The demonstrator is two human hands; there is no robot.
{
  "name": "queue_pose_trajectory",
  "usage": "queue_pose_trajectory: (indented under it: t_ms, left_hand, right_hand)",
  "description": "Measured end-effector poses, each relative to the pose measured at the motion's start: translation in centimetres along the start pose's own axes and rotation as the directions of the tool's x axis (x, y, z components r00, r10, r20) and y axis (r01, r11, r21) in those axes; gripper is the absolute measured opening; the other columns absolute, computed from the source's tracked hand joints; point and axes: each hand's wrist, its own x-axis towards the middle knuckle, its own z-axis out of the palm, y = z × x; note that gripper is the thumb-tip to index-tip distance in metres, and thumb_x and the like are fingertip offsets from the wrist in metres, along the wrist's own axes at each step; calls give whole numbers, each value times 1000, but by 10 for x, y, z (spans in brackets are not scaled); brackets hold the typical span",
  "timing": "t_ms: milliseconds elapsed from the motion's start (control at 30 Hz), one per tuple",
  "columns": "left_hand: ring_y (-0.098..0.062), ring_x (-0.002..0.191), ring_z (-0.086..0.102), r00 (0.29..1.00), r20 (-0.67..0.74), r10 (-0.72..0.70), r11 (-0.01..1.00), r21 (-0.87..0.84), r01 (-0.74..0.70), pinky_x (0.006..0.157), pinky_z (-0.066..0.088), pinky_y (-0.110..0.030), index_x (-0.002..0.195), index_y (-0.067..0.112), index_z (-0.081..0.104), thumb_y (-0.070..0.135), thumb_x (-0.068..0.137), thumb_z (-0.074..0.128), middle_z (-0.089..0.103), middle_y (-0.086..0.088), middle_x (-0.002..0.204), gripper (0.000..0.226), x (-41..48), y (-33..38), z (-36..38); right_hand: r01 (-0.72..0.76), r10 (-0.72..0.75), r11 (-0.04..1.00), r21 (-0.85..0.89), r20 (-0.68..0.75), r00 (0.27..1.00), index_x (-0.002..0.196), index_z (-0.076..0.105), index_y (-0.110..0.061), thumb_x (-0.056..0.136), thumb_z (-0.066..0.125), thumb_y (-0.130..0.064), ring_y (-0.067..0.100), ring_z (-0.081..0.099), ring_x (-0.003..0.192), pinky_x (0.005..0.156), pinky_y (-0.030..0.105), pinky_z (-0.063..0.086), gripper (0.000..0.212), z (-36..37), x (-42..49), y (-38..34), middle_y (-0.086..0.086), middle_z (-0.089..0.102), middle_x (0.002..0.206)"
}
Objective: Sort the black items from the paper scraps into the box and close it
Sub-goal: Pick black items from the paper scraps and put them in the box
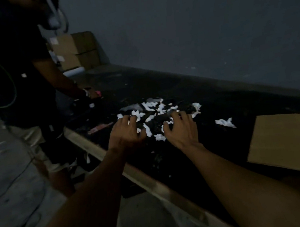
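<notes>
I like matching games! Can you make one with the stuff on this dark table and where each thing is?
Things:
1. lone paper scrap
2. cardboard box
3. left hand
4. stacked boxes

Places:
A. far back, by the wall
B. at the right edge, flap open
C. over the left side of the scrap pile, fingers spread
D. alone on the table, between the pile and the open box

Pairs: 1-D, 2-B, 3-C, 4-A
</notes>
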Motion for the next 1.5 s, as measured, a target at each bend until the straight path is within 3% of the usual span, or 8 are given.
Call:
queue_pose_trajectory:
  t_ms: [233, 367, 467, 633, 833, 933, 1300, 1500]
  left_hand:
    - [-30, 104, 56, 991, 98, -86, 996, 7, 86, 87, 48, -41, 115, 11, 55, 46, 86, 54, 57, -12, 114, 45, 7, -67, 36]
    - [-31, 107, 51, 991, 108, -74, 996, 48, 69, 93, 41, -42, 123, 12, 48, 53, 84, 41, 52, -12, 117, 58, 34, -91, 63]
    - [-34, 116, 49, 995, 82, -59, 997, 58, 55, 100, 39, -44, 133, 8, 45, 48, 87, 51, 50, -16, 127, 61, 64, -102, 84]
    - [-37, 130, 39, 987, 150, -51, 998, 36, 46, 110, 32, -54, 141, 5, 36, 55, 89, 39, 42, -21, 140, 72, 113, -111, 116]
    - [-40, 133, 39, 974, 226, 20, 1000, -28, -14, 113, 24, -46, 140, -2, 38, 53, 89, 39, 44, -24, 141, 75, 149, -127, 158]
    - [-41, 133, 39, 965, 248, 86, 994, -93, -65, 113, 29, -51, 139, -5, 39, 51, 89, 43, 44, -26, 140, 75, 166, -138, 181]
    - [-34, 129, 37, 879, 256, 403, 888, -340, -308, 113, 24, -43, 137, -1, 37, 48, 89, 43, 42, -19, 138, 69, 217, -216, 245]
    - [-34, 141, 24, 767, 342, 542, 820, -414, -395, 118, 19, -44, 146, 3, 26, 53, 89, 38, 29, -18, 151, 77, 209, -237, 282]
  right_hand:
    - [58, -53, 998, -37, 126, 991, 120, 51, -18, 88, 50, -44, 31, 44, 116, 89, 43, 42, 42, 68, 25, -29, 10, 51, 127]
    - [67, -61, 997, -38, 138, 989, 125, 50, -20, 88, 51, -45, 30, 41, 120, 93, 45, 40, 45, 109, 60, -25, 10, 49, 131]
    - [82, -71, 995, -64, 152, 986, 130, 46, -22, 89, 50, -49, 30, 38, 124, 96, 49, 40, 49, 137, 90, -19, 10, 47, 135]
    - [112, -108, 993, -28, 118, 987, 135, 45, -14, 90, 50, -48, 33, 40, 125, 98, 52, 40, 56, 174, 132, -6, 14, 45, 138]
    - [0, 0, 1000, 1, 143, 990, 141, 37, -12, 89, 34, -57, 31, 37, 132, 107, 48, 33, 69, 205, 153, 4, 14, 41, 144]
    - [-99, 99, 995, -11, 125, 987, 139, 38, -12, 87, 29, -60, 32, 38, 130, 105, 49, 35, 72, 219, 161, 5, 14, 43, 142]
    - [-421, 420, 885, -197, -53, 906, 132, 46, -11, 89, 36, -56, 35, 44, 123, 99, 48, 41, 63, 282, 157, -28, 14, 48, 137]
    - [-557, 553, 790, -258, -94, 828, 138, 41, -14, 89, 42, -55, 35, 43, 124, 101, 49, 39, 64, 310, 136, -48, 14, 47, 139]
